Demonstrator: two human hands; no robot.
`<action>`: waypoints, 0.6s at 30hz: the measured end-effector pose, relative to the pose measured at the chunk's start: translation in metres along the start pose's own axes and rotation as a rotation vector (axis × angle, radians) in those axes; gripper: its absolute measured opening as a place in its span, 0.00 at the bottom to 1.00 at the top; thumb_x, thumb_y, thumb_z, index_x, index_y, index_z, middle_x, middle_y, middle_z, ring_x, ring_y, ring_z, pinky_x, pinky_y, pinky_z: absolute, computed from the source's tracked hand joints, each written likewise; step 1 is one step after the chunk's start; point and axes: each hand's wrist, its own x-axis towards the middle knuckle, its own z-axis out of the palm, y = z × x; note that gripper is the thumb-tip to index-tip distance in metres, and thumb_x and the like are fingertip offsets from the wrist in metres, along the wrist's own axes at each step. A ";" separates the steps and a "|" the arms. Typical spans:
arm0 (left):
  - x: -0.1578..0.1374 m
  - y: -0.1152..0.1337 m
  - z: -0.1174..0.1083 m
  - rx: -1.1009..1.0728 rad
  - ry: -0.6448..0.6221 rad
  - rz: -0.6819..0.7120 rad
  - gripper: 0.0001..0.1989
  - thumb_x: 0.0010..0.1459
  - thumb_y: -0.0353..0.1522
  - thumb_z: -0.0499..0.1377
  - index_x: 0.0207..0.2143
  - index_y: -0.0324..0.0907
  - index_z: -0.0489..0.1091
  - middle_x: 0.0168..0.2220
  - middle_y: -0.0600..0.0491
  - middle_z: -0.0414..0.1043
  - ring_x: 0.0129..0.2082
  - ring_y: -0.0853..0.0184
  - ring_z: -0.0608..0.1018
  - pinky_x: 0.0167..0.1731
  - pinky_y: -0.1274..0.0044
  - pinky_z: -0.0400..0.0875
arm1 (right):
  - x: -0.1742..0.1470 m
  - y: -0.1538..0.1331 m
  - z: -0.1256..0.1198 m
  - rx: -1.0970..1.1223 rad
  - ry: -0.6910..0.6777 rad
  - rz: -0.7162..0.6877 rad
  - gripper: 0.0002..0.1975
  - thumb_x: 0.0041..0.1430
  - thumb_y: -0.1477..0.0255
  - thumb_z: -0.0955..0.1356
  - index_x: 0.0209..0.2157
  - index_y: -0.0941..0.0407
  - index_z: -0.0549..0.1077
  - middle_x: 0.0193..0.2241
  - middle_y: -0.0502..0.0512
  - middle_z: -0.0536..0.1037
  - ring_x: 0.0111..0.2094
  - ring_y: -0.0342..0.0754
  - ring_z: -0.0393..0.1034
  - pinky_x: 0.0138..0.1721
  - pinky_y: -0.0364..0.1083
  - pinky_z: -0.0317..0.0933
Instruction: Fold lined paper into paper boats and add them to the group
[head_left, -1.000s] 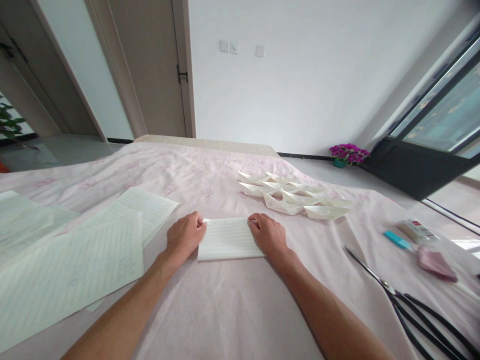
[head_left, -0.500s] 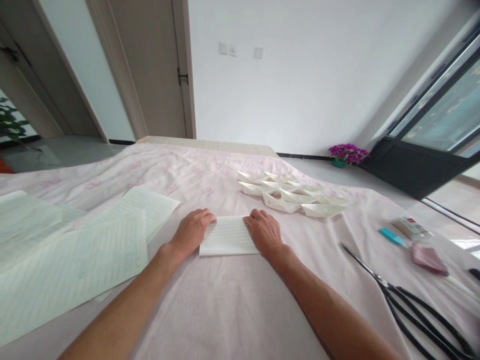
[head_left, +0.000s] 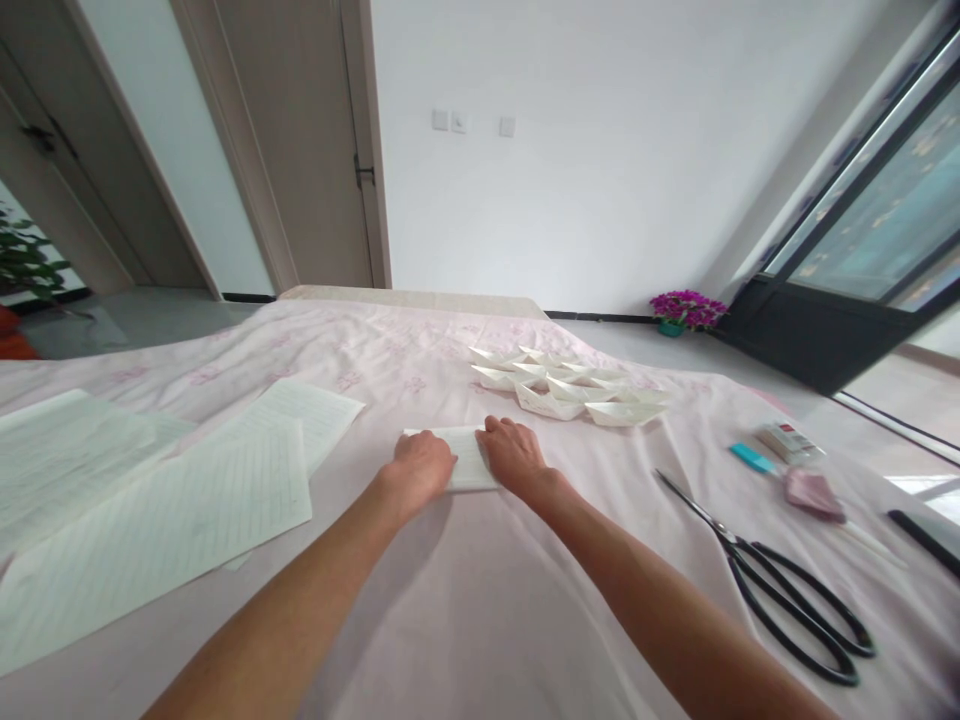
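Both your hands are on the small folded lined paper (head_left: 466, 460), which lies flat on the pale pink cloth (head_left: 465, 620) in front of you. Your left hand (head_left: 421, 465) covers the left part of the paper, with the fingers curled inward and almost closed. Your right hand (head_left: 514, 452) is at the right part, and its fingers are also bent, touching the paper near its far edge. I cannot tell if either hand pinches the paper or only presses on it. Between the two hands, a strip of the paper remains visible. Beyond your right hand, a group of white paper boats (head_left: 551, 403) stands close together. At your left side, larger lined sheets (head_left: 165, 520) overlap each other. To the right, black-handled scissors (head_left: 724, 532) lie with blades together, pointing away from you.
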 end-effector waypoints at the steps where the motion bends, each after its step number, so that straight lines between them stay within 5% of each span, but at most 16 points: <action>1: -0.003 0.005 0.005 0.008 0.025 -0.031 0.20 0.64 0.38 0.51 0.46 0.32 0.75 0.47 0.33 0.75 0.48 0.53 0.77 0.48 0.67 0.69 | 0.000 -0.002 -0.002 0.002 -0.002 0.013 0.14 0.64 0.79 0.60 0.41 0.55 0.75 0.44 0.60 0.74 0.42 0.51 0.69 0.38 0.46 0.60; 8: -0.021 0.015 0.050 0.026 0.191 -0.159 0.31 0.66 0.39 0.47 0.64 0.26 0.54 0.66 0.30 0.50 0.66 0.43 0.56 0.60 0.60 0.54 | -0.007 -0.024 -0.007 0.026 0.023 0.123 0.14 0.61 0.77 0.61 0.43 0.60 0.75 0.47 0.66 0.72 0.45 0.55 0.67 0.40 0.49 0.61; 13: -0.020 0.000 0.076 -0.080 0.319 -0.105 0.32 0.66 0.43 0.43 0.67 0.34 0.51 0.69 0.37 0.46 0.69 0.48 0.49 0.64 0.58 0.45 | -0.010 -0.047 -0.005 0.049 0.044 0.240 0.18 0.67 0.69 0.58 0.45 0.63 0.75 0.48 0.72 0.71 0.47 0.59 0.65 0.43 0.54 0.61; 18: -0.019 -0.003 0.081 -0.090 0.298 -0.102 0.30 0.67 0.42 0.39 0.67 0.37 0.52 0.69 0.38 0.45 0.69 0.49 0.48 0.64 0.57 0.44 | -0.010 -0.068 0.014 0.171 0.161 0.392 0.27 0.68 0.59 0.56 0.53 0.65 0.71 0.52 0.75 0.70 0.51 0.64 0.62 0.49 0.60 0.56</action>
